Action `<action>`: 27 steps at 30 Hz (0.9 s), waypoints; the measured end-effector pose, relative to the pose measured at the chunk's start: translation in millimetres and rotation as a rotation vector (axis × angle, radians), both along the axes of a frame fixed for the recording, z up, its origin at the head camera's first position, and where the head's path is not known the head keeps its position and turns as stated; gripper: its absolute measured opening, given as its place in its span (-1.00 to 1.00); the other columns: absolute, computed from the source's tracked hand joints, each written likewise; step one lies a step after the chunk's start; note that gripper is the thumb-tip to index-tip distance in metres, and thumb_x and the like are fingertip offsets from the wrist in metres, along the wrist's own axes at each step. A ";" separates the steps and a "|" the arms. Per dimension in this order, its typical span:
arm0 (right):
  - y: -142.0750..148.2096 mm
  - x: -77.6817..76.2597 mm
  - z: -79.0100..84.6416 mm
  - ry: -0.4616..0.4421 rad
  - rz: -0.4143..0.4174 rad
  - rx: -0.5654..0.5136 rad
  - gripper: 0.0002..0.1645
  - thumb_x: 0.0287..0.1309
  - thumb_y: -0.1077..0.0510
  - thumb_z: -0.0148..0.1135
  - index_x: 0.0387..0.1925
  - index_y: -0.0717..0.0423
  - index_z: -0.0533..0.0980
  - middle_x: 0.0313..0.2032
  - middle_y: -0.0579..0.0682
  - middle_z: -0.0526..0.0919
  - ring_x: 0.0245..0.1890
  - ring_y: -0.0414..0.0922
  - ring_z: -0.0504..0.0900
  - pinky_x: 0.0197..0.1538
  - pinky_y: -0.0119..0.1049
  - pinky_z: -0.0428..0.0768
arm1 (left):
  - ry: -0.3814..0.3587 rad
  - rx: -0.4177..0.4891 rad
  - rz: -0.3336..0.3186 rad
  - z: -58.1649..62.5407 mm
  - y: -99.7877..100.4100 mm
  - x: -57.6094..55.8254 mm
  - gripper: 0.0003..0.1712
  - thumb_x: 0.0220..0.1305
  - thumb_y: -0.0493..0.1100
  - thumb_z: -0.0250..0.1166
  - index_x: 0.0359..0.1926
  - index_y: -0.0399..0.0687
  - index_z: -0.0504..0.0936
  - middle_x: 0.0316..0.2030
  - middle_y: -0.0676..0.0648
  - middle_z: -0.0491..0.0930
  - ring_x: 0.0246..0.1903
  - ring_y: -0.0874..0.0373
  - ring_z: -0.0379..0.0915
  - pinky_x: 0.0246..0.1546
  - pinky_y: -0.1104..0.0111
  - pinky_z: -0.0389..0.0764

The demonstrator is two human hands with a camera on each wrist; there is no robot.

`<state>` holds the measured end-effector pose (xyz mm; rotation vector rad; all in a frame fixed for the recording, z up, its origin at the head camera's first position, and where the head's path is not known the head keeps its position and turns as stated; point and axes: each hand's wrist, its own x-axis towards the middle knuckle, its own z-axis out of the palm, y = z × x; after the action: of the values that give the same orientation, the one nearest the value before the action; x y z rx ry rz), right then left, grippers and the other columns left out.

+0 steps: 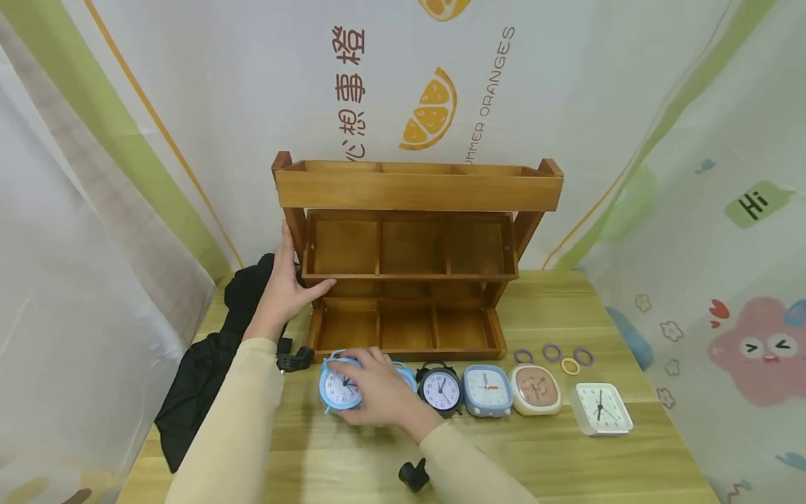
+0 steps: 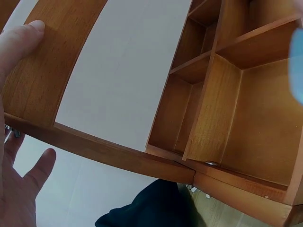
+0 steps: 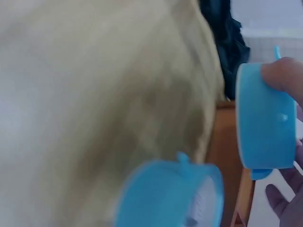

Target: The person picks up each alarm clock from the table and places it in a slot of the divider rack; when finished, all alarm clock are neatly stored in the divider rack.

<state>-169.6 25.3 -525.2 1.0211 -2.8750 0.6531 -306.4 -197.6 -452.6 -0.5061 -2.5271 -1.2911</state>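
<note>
My left hand [image 1: 283, 290] rests against the left side of a three-tier brown wooden shelf [image 1: 418, 192]. Its fingers lie straight along the outside of the frame, and in the left wrist view its thumb [image 2: 19, 41] lies on a wooden panel. My right hand [image 1: 380, 393] holds a light blue round alarm clock [image 1: 336, 389] by its rim, in front of the shelf's lower left corner. A second light blue alarm clock [image 1: 407, 376] is partly hidden behind that hand; the right wrist view shows it blurred, apart from the held clock [image 3: 265, 118].
Rightward stand a black alarm clock [image 1: 441, 390], a pale blue square clock [image 1: 488, 390], a cream clock with a brown face [image 1: 536, 389] and a white square clock [image 1: 601, 409]. Several hair ties [image 1: 552, 353] lie behind them. Black cloth [image 1: 208, 371] lies at left.
</note>
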 end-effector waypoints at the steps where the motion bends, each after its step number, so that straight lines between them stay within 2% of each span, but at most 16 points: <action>1: 1.7 -3.9 2.9 -0.002 -0.007 -0.028 -0.02 0.04 -0.21 0.60 0.50 -0.31 0.40 0.44 -0.06 0.38 0.25 -0.06 0.38 0.30 -0.06 0.47 | 0.001 -0.003 0.001 0.1 -1.3 0.5 0.61 0.13 0.01 0.62 0.63 0.39 -0.61 0.64 -0.28 -0.22 0.57 -0.29 -0.08 0.37 -0.28 0.29; 7: 7.5 -35.9 10.1 -0.069 -0.105 -0.101 0.00 0.08 -0.10 0.61 0.53 -0.23 0.37 0.47 -0.02 0.31 0.31 0.02 0.30 0.24 -0.10 0.57 | -0.012 -0.010 0.003 -1.3 -6.1 1.9 0.60 0.15 0.05 0.61 0.63 0.40 -0.62 0.64 -0.27 -0.25 0.57 -0.28 -0.09 0.37 -0.27 0.30; 16: -2.4 -88.7 -5.0 -0.150 -0.150 -0.093 0.06 0.07 -0.17 0.62 0.56 -0.18 0.34 0.52 0.00 0.28 0.38 0.08 0.28 0.35 -0.05 0.48 | -0.034 -0.003 0.011 -3.5 -10.6 4.9 0.58 0.18 0.00 0.59 0.62 0.41 -0.63 0.65 -0.27 -0.26 0.57 -0.29 -0.08 0.38 -0.24 0.31; 22: -7.1 -102.7 -14.0 -0.222 -0.164 -0.127 0.11 0.04 -0.17 0.64 0.57 -0.12 0.32 0.55 0.03 0.25 0.49 0.13 0.20 0.46 0.06 0.35 | -0.019 -0.006 -0.001 -3.1 -8.1 3.0 0.58 0.18 -0.02 0.60 0.63 0.38 -0.62 0.64 -0.27 -0.24 0.55 -0.29 -0.05 0.38 -0.24 0.31; 27: -1.4 -106.5 -24.4 -0.249 -0.215 -0.088 0.11 0.02 -0.28 0.60 0.57 -0.22 0.33 0.55 -0.07 0.26 0.50 0.15 0.20 0.49 0.27 0.13 | 0.003 -0.018 -0.018 0.6 -4.3 -1.7 0.58 0.17 -0.05 0.60 0.65 0.33 -0.60 0.63 -0.29 -0.19 0.53 -0.30 0.00 0.36 -0.23 0.35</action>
<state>-276.2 23.9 -549.6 0.6479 -3.0703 0.9381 -308.1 -201.9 -452.0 -0.5350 -2.5393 -1.2735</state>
